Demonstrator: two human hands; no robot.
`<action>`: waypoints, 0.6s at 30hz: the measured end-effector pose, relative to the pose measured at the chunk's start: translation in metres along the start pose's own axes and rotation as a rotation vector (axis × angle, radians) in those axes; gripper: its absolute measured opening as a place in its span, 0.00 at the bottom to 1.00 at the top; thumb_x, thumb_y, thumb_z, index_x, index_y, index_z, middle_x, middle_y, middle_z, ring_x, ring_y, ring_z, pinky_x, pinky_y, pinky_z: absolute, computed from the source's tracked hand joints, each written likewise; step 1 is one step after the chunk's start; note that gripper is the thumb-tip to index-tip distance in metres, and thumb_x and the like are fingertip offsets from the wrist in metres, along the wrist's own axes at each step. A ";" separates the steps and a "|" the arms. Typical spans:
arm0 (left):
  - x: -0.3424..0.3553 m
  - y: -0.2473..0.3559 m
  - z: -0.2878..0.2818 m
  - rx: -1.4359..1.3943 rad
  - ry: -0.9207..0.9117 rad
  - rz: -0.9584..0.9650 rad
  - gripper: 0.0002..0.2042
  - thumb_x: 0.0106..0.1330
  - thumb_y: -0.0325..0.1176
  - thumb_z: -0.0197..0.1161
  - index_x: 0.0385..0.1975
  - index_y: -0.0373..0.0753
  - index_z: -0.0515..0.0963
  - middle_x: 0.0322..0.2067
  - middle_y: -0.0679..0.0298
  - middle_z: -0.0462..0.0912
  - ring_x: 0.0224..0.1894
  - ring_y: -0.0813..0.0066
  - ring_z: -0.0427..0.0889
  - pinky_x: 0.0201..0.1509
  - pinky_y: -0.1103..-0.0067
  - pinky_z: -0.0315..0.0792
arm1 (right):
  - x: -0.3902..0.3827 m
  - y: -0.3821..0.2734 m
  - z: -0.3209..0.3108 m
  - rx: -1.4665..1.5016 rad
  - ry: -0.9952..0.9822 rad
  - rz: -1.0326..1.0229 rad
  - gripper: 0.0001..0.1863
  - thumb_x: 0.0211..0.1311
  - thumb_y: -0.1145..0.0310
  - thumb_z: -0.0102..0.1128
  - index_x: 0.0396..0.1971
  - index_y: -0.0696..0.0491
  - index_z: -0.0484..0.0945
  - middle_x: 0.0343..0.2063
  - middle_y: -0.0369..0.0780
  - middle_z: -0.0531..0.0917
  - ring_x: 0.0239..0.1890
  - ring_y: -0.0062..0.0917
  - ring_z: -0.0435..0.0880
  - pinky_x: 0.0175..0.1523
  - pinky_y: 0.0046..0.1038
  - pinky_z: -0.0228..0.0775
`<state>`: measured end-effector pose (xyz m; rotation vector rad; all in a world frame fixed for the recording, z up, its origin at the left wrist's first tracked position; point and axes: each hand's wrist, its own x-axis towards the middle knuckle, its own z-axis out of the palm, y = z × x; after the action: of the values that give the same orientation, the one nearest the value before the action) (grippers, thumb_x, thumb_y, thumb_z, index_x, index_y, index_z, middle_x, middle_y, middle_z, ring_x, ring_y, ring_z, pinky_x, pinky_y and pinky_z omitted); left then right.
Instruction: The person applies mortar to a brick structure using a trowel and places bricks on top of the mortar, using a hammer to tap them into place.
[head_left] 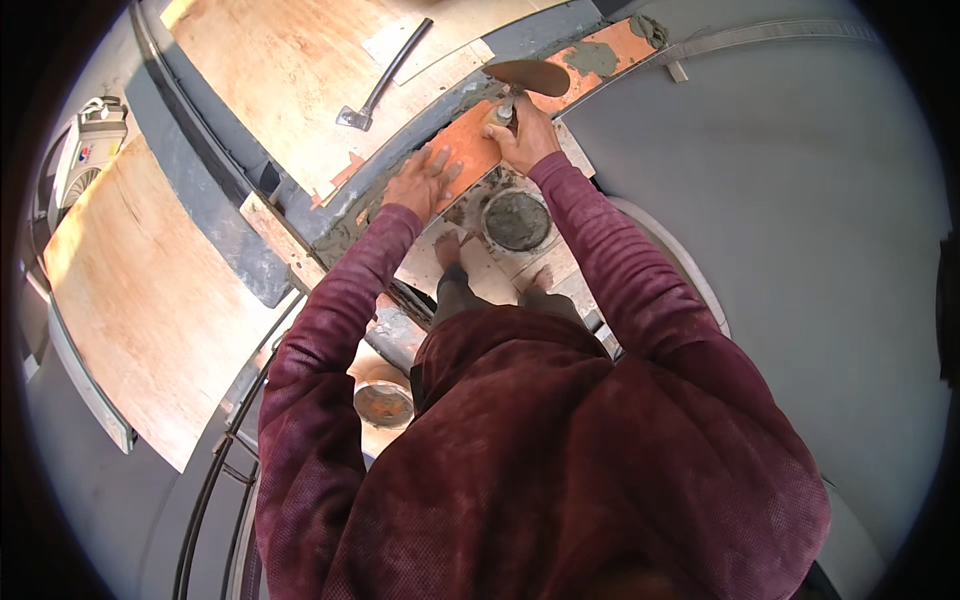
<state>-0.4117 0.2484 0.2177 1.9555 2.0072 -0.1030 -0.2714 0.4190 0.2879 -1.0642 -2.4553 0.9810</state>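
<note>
My right hand [528,138] grips the handle of a trowel [530,76], its broad metal blade raised at the top of an orange strip. My left hand [418,180] lies with fingers spread on the orange tile [470,135], left of the trowel. Grey mortar [592,58] is smeared on the strip farther right. Just below the tile, between my arms, a round bucket of grey mortar [517,220] stands on the dusty boards by my bare feet [447,250].
A long dark-handled tool [393,65] lies on plywood [260,80]. At left are another plywood sheet [140,300], a white appliance [90,150] and dark rails [240,440]. A second bucket [384,405] sits lower left. A grey surface [790,250] drops away at right.
</note>
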 end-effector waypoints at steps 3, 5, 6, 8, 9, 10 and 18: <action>-0.009 -0.003 0.010 0.018 0.031 -0.005 0.27 0.69 0.46 0.54 0.68 0.61 0.61 0.72 0.72 0.55 0.72 0.65 0.54 0.69 0.68 0.64 | -0.001 -0.016 -0.004 0.346 -0.025 0.023 0.18 0.53 0.68 0.65 0.40 0.60 0.72 0.33 0.49 0.82 0.37 0.43 0.84 0.45 0.37 0.75; -0.008 -0.010 0.012 -0.017 0.047 -0.019 0.28 0.68 0.47 0.56 0.69 0.61 0.60 0.72 0.73 0.54 0.72 0.66 0.53 0.69 0.70 0.64 | 0.001 -0.026 -0.005 0.199 -0.019 -0.018 0.17 0.53 0.69 0.65 0.40 0.60 0.72 0.31 0.49 0.82 0.36 0.43 0.84 0.44 0.37 0.75; -0.011 -0.010 0.016 -0.042 0.044 -0.014 0.29 0.67 0.47 0.57 0.69 0.61 0.60 0.72 0.73 0.54 0.72 0.67 0.53 0.69 0.71 0.65 | -0.005 -0.026 -0.003 0.124 -0.015 -0.022 0.17 0.53 0.69 0.66 0.39 0.60 0.72 0.30 0.49 0.82 0.36 0.42 0.84 0.44 0.37 0.75; -0.004 -0.003 0.009 -0.098 -0.006 0.001 0.30 0.66 0.46 0.59 0.69 0.61 0.59 0.72 0.74 0.55 0.72 0.66 0.54 0.68 0.73 0.65 | -0.007 0.006 0.014 0.144 0.055 -0.014 0.15 0.52 0.70 0.66 0.38 0.59 0.72 0.30 0.49 0.82 0.36 0.42 0.84 0.44 0.36 0.75; -0.005 -0.006 0.006 -0.117 -0.033 -0.008 0.31 0.66 0.45 0.60 0.69 0.60 0.59 0.71 0.74 0.56 0.72 0.66 0.54 0.68 0.73 0.65 | -0.002 0.000 0.008 0.165 0.020 0.033 0.15 0.52 0.70 0.66 0.37 0.59 0.72 0.30 0.49 0.82 0.36 0.43 0.84 0.43 0.36 0.74; -0.006 -0.009 0.006 -0.183 0.066 -0.029 0.32 0.64 0.46 0.62 0.69 0.57 0.60 0.71 0.71 0.57 0.72 0.65 0.54 0.69 0.72 0.63 | 0.002 -0.002 0.003 0.186 -0.015 0.080 0.15 0.52 0.70 0.66 0.37 0.59 0.72 0.30 0.49 0.82 0.36 0.43 0.84 0.43 0.36 0.74; -0.018 -0.030 -0.002 -0.490 0.093 -0.539 0.50 0.49 0.54 0.74 0.68 0.33 0.57 0.67 0.47 0.62 0.73 0.55 0.52 0.75 0.67 0.50 | -0.013 -0.037 -0.008 0.200 0.029 -0.174 0.16 0.53 0.68 0.66 0.37 0.59 0.72 0.30 0.51 0.81 0.36 0.48 0.82 0.42 0.38 0.73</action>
<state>-0.4413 0.2299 0.2199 1.1191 2.2959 0.3278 -0.2782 0.3948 0.3196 -0.7802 -2.3222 1.1175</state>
